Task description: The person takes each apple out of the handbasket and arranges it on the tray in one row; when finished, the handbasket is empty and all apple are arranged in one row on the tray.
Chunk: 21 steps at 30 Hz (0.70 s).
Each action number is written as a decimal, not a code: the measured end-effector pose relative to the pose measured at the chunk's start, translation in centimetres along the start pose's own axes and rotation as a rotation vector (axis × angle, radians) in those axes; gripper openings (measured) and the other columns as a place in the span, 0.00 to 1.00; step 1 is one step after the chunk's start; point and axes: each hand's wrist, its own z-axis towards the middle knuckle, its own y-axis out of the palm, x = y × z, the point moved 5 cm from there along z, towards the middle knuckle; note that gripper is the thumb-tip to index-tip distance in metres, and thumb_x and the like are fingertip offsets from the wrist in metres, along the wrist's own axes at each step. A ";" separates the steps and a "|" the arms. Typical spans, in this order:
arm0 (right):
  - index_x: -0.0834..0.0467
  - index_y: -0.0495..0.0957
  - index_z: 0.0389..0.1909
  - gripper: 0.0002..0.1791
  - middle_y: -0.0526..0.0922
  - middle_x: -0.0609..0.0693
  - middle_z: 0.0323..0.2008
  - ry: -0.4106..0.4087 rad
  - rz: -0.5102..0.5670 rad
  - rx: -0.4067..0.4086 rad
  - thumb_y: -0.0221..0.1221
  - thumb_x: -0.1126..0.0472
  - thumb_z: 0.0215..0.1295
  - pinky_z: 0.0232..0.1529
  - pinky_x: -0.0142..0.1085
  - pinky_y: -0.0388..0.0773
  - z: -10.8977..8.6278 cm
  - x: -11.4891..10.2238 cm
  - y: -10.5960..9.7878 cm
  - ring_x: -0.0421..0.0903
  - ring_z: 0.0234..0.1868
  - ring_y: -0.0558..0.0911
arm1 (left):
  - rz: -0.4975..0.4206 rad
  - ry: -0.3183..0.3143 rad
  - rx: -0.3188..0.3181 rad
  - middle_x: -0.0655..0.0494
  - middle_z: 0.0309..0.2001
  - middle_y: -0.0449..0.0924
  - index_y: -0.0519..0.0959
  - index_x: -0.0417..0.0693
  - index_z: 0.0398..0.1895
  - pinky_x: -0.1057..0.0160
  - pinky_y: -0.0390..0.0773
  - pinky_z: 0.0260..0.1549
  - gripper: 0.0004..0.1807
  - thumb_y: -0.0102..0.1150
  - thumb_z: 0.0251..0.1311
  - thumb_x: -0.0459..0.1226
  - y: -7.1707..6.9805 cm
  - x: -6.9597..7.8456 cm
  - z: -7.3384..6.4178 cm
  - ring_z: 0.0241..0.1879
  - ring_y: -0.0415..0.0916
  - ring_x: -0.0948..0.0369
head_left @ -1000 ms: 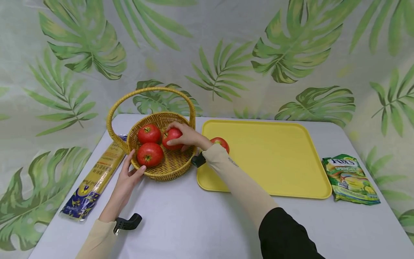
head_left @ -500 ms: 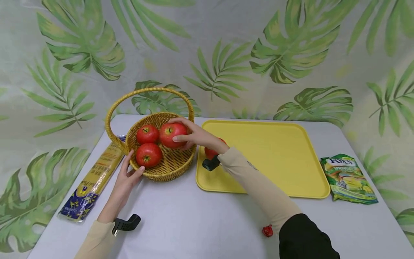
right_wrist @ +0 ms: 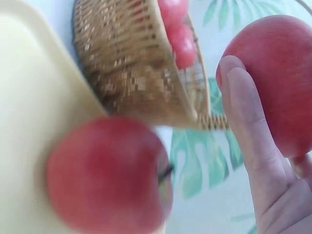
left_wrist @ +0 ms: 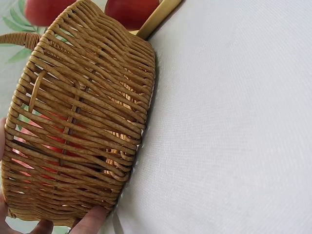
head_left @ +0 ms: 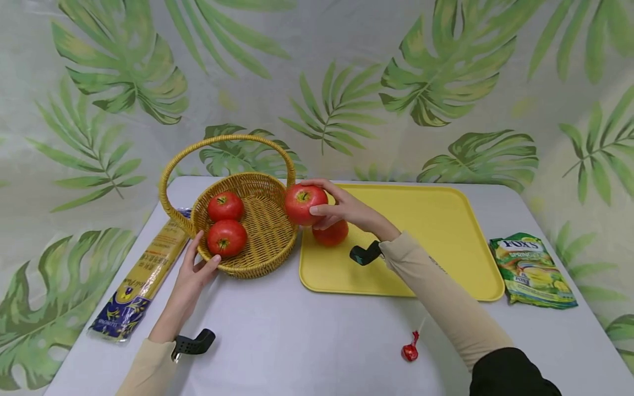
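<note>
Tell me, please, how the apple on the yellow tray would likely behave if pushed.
The apple would probably roll, given its rounded sides, though the raised rim of the yellow tray might stop it. Its smooth skin could be slippery.

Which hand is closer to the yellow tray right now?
Right. The right hand is above the yellow tray's left part, holding an apple; the left hand is off to the tray's left, at the basket's near-left rim.

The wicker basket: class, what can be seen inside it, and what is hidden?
Two red apples sit in the left side of the wicker basket, with woven floor showing to their right. The floor directly beneath the apples is covered and cannot be seen.
</note>
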 end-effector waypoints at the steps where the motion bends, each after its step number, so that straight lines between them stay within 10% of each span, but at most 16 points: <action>1: 0.44 0.61 0.68 0.31 0.63 0.54 0.63 0.002 0.001 0.011 0.59 0.58 0.66 0.43 0.55 0.79 -0.5 0.0 -0.5 0.71 0.39 0.80 | 0.000 0.001 0.000 0.58 0.75 0.23 0.38 0.63 0.77 0.47 0.59 0.62 0.42 0.51 0.70 0.39 0.0 0.0 0.0 0.70 0.43 0.43; 21: 0.52 0.56 0.69 0.30 0.58 0.59 0.64 0.090 -0.020 0.258 0.56 0.61 0.69 0.42 0.53 0.80 -9.0 5.2 -9.0 0.68 0.37 0.81 | -0.001 0.011 0.006 0.56 0.75 0.23 0.38 0.63 0.77 0.48 0.59 0.62 0.41 0.50 0.70 0.38 0.0 -0.1 0.1 0.70 0.43 0.42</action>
